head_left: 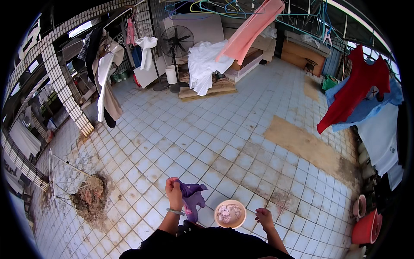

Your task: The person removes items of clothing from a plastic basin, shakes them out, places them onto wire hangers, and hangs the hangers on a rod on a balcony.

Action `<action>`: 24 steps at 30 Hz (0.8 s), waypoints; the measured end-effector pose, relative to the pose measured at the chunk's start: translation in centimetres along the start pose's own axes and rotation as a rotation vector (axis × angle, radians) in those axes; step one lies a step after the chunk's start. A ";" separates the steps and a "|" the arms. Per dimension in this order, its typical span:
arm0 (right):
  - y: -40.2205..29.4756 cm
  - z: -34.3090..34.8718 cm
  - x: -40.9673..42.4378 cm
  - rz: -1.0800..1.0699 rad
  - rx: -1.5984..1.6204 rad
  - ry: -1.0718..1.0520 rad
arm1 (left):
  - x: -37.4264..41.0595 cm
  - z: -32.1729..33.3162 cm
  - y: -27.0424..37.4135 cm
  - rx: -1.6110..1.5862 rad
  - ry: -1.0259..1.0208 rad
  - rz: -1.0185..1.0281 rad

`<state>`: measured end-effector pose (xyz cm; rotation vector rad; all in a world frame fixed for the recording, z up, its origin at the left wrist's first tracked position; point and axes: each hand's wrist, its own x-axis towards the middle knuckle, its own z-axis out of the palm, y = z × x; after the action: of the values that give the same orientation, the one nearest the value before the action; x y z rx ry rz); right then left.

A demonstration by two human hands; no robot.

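Observation:
My left hand, with a bangle at the wrist, grips a purple garment by its upper edge, and the cloth hangs down beside it. A round pale orange basin stands on the tiled floor between my hands, with whitish-pink wet-looking cloth inside. My right hand is to the right of the basin with its fingers curled; whether something small is in them cannot be told.
Coloured hangers and a pink cloth hang overhead. A red dress hangs at right, above a red bucket. Clothes hang by a tiled pillar at left. A dirt heap lies left; a pedestal fan stands behind.

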<state>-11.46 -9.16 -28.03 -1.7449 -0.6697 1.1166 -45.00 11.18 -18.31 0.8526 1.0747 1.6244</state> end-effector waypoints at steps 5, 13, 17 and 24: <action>-11.8 7.5 7.6 -0.305 -0.034 0.011 | 7.5 -7.1 0.6 0.009 0.138 0.061; -41.0 25.0 15.2 -1.089 -0.295 -0.139 | 16.0 -19.9 4.4 0.023 0.306 0.136; -55.9 31.3 16.8 -1.403 -0.547 -0.074 | 17.9 -26.6 5.2 0.115 0.490 0.212; -79.6 38.7 23.8 -1.789 -0.621 0.598 | 17.3 -32.4 4.6 0.409 0.731 -0.138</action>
<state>-33.01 59.56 28.69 -1.0208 -1.6762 -0.8594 -80.56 19.09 -25.16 0.4050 1.9780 1.6577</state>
